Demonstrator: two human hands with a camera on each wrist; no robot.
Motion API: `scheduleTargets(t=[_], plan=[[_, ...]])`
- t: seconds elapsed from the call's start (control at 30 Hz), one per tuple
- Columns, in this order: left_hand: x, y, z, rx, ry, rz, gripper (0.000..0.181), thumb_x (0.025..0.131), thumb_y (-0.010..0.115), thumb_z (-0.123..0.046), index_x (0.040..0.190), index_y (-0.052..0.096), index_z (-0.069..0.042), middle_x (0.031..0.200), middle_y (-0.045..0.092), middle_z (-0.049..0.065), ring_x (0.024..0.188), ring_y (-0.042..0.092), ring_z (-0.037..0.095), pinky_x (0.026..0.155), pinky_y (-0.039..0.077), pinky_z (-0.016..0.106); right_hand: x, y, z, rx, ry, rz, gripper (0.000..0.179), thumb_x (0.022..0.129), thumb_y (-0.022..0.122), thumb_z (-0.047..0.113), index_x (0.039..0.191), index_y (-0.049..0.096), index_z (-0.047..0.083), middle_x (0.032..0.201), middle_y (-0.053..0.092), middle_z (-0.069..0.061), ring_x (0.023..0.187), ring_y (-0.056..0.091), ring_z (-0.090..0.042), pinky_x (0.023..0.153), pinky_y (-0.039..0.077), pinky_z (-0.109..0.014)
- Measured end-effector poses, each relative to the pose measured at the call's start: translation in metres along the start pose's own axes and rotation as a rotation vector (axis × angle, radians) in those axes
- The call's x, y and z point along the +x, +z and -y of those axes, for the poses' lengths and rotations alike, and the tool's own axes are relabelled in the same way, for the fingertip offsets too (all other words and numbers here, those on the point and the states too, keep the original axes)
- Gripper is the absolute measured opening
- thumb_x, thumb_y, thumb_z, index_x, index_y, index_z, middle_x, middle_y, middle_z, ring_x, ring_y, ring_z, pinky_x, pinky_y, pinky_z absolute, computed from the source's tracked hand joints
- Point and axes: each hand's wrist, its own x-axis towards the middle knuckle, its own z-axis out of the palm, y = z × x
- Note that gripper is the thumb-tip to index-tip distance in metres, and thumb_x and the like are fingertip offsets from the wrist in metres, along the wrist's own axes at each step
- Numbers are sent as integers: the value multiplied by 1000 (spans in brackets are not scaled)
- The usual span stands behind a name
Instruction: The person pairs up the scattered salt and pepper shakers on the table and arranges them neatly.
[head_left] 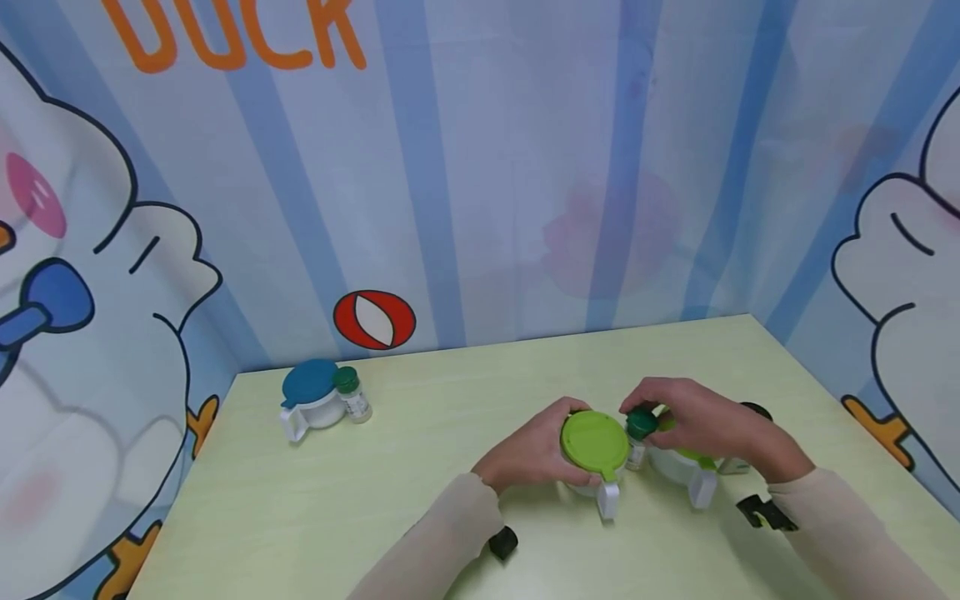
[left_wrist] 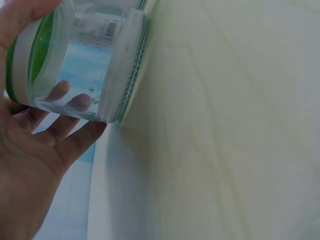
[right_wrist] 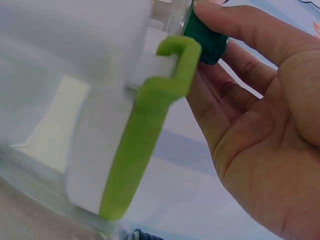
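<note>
My left hand (head_left: pixel 534 450) grips a clear jar (left_wrist: pixel 87 67) with a flip-top lime-green lid (head_left: pixel 595 440) and a white handle (head_left: pixel 608 502). Its fingers wrap the side, and the base is close to the table; I cannot tell if it touches. Just right of it, my right hand (head_left: pixel 708 417) pinches the dark green cap (right_wrist: pixel 207 40) of a small clear shaker bottle (head_left: pixel 636 456). Beneath the right hand stands a second green-lidded jar (head_left: pixel 675 468) with a white handle, partly covered by that hand.
At the back left stand a blue-lidded white-handled jar (head_left: pixel 311 396) and another green-capped shaker bottle (head_left: pixel 352 396), side by side. A black-topped container (head_left: pixel 756 410) is partly hidden behind the right wrist. A printed fabric backdrop (head_left: pixel 517 167) rises behind the pale table (head_left: pixel 337 517).
</note>
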Motion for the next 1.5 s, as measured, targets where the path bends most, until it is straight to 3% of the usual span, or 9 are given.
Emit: scheduleTargets(t=[0.73, 1.5], plan=[[-2, 2, 0, -59, -42, 32, 81, 78, 90, -30, 142, 41, -29, 127, 55, -12, 111, 57, 6, 101, 47, 28, 2, -1, 2, -65, 35, 26, 38, 88, 78, 5, 123, 64, 9, 117, 66, -3, 105, 66, -21, 82, 58, -26], [-1, 2, 0, -56, -43, 32, 81, 78, 89, -31, 143, 39, -27, 128, 54, -12, 112, 56, 5, 101, 46, 27, 7, -3, 2, -161, -19, 7, 38, 83, 81, 2, 117, 68, 10, 112, 68, 0, 98, 67, -15, 78, 59, -28]])
